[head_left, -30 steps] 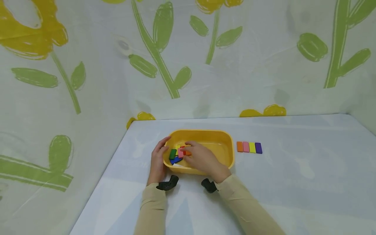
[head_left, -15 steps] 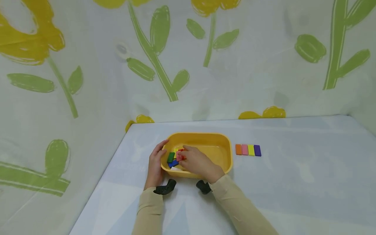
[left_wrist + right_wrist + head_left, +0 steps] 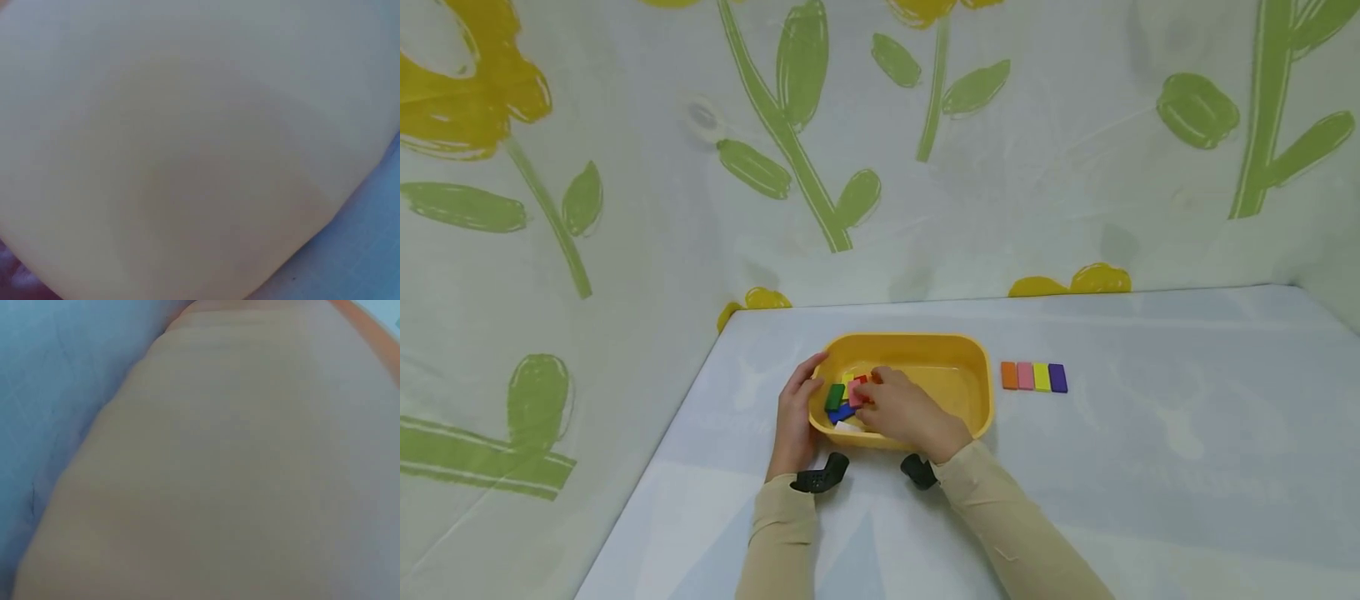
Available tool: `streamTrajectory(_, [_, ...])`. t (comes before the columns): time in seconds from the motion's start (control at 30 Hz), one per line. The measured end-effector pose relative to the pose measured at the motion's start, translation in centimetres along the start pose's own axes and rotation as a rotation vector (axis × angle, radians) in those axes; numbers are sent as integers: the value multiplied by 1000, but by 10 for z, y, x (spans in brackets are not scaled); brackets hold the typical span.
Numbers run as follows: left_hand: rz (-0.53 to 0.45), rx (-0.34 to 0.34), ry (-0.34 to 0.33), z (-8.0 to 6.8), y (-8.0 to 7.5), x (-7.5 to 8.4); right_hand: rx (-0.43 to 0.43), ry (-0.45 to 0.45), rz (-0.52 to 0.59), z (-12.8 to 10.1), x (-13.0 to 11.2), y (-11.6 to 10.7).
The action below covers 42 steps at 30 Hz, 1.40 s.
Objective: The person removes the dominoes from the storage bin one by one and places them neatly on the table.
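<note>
Little shifts over the last second: the right grip (image 3: 906, 410) stays reached into the yellow tub (image 3: 955, 387), its bent fingers at a pink block (image 3: 853, 393), while a bit of orange by the fingertips is now mostly covered and the white block (image 3: 847, 427), on the near side, shows more fully. Whether those fingers pinch the pink block or only touch it, I cannot tell. Left of them lie the green block (image 3: 834, 397) and the blue block (image 3: 841, 412). The left grip (image 3: 793, 417) stays clamped on the tub's left end. Outside the tub, right of the right grip, the row of four blocks (image 3: 1036, 377) on the desk (image 3: 1150, 417) is unchanged, so the handling inside the tub seems still under way.
</note>
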<state>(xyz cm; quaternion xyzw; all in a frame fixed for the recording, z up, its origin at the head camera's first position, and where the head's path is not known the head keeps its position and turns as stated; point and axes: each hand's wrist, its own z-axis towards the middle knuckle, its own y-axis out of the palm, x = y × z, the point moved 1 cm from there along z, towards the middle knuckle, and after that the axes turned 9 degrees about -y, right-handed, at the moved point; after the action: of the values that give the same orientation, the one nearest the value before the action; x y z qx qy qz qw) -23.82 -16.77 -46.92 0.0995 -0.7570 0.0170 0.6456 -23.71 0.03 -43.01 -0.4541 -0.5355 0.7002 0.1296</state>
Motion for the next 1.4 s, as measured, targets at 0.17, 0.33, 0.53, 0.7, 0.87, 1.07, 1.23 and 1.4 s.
streamTrajectory(0.17, [-8, -19, 12, 0, 1, 1, -60, -25, -65, 2, 0, 1])
streamTrajectory(0.33, [-17, -20, 1, 0, 2, 2, -80, -48, -106, 2, 0, 1])
streamTrajectory(0.53, [-24, -10, -7, 0, 2, 2, -31, -34, -85, 2, 2, -1])
streamTrajectory(0.7, [-3, 4, -15, 0, 3, 2, 5, 68, -83, 1, 6, -2])
streamTrajectory(0.87, [7, 6, -19, 1, 3, 1, 11, 75, -100, 0, 8, -2])
streamTrajectory(1.07, [5, -1, -15, 1, 3, 0, 3, 89, -107, -1, 9, -3])
streamTrajectory(1.23, [6, 0, -12, 0, 2, 0, 0, 142, -76, 0, 9, -4])
streamTrajectory(1.4, [-3, 5, -15, 0, 1, 2, 6, 192, 10, 1, 7, -5])
